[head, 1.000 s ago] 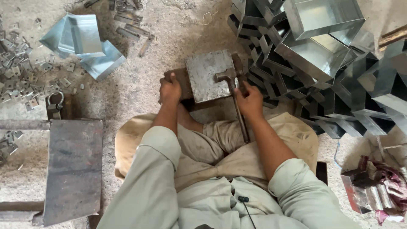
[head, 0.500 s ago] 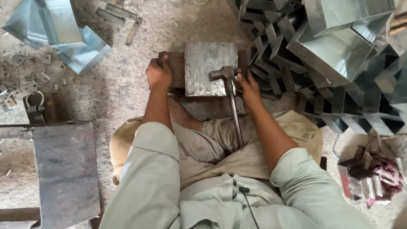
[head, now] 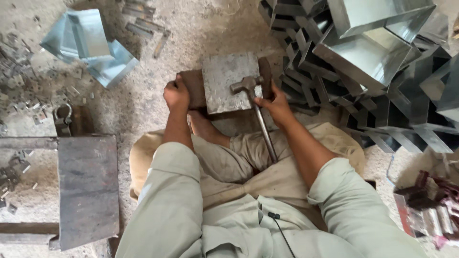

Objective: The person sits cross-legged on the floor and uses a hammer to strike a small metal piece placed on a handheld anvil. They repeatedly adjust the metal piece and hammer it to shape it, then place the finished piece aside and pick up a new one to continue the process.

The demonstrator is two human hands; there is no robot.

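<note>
A square steel block [head: 229,81] is set on the sandy ground before the crossed legs, with a hammer [head: 253,107] laid across it. The left hand [head: 176,93] is clenched on the block's brown base; the right hand [head: 273,104] is pressed against the other side, fingers wrapped on the edge. A finger could be pinched if the block tips, or the loose hammer could slide off.

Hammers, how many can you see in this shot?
1. The hammer lies with its head on the grey metal block and its handle running back over the person's lap, beside the right hand. Others could be hidden among the scrap.
</note>
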